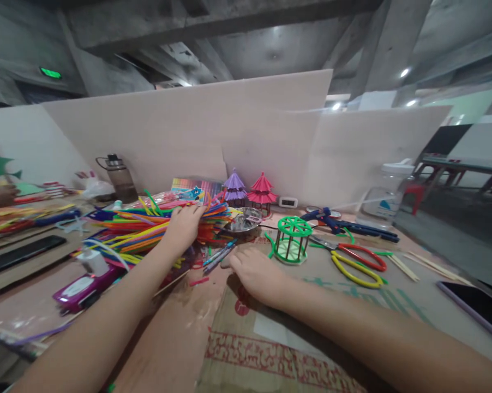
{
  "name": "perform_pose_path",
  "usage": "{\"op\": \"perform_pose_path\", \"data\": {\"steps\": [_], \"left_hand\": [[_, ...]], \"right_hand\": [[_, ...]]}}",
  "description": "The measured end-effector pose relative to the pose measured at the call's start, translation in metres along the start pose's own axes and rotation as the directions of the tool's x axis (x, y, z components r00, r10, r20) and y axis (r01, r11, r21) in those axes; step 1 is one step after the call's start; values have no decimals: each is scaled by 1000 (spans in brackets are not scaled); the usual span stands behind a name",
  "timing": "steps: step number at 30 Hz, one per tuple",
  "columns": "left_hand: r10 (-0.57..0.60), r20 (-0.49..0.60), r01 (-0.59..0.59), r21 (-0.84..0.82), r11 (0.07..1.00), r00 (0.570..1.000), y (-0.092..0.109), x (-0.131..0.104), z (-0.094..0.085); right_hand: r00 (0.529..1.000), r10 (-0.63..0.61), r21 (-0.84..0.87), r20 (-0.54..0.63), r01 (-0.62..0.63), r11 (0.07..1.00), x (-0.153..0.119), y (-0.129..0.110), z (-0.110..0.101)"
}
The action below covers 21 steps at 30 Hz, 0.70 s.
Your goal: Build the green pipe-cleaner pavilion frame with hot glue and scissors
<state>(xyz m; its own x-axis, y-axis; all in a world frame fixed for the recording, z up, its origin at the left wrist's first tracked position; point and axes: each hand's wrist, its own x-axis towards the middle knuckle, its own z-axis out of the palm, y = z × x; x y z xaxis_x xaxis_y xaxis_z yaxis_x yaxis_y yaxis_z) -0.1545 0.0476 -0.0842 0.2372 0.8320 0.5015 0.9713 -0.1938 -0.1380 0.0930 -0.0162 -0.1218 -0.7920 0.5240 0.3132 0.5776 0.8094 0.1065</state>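
My left hand (pixel 185 228) is over a big loose bundle of colourful pipe cleaners (pixel 143 232), its fingers bent round the top of them; the thumb side is hidden. My right hand (pixel 257 273) rests at the corner of a cardboard sheet (pixel 238 355) with its fingers curled together. A small dark bit shows by its fingertips, too unclear to name. Just left of that hand lie several pens (pixel 219 256). Beyond it stands a small round frame (pixel 292 240) with green top and base rings and dark posts.
Scissors (pixel 356 265), a blue glue gun (pixel 328 220) and a phone (pixel 479 305) lie to the right. Purple (pixel 234 188) and red (pixel 262 191) model pagodas stand behind, near a metal bowl (pixel 246 219). A purple device (pixel 84 286) is at left; another person's hand (pixel 0 195) is far left.
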Motion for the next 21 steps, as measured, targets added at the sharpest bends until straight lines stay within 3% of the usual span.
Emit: {"op": "perform_pose_path", "data": {"steps": [4, 9, 15, 18, 21], "left_hand": [[-12, 144, 14, -17, 1000, 990, 0, 1, -1], [31, 190, -6, -129, 992, 981, 3, -8, -11], [65, 303, -14, -169, 986, 951, -20, -14, -27], [11, 277, 25, -127, 992, 961, -13, -16, -41], [-32, 59, 41, -156, 987, 998, 17, -18, -70]], "right_hand": [[988, 141, -19, 64, -140, 990, -4, 11, -1], [986, 152, -5, 73, -152, 988, -6, 20, 1], [994, 89, -10, -58, -90, 996, -17, 0, -38], [988, 46, -79, -148, -58, 995, -26, 0, -63], [974, 65, -35, -218, -74, 997, -33, 14, -84]]}}
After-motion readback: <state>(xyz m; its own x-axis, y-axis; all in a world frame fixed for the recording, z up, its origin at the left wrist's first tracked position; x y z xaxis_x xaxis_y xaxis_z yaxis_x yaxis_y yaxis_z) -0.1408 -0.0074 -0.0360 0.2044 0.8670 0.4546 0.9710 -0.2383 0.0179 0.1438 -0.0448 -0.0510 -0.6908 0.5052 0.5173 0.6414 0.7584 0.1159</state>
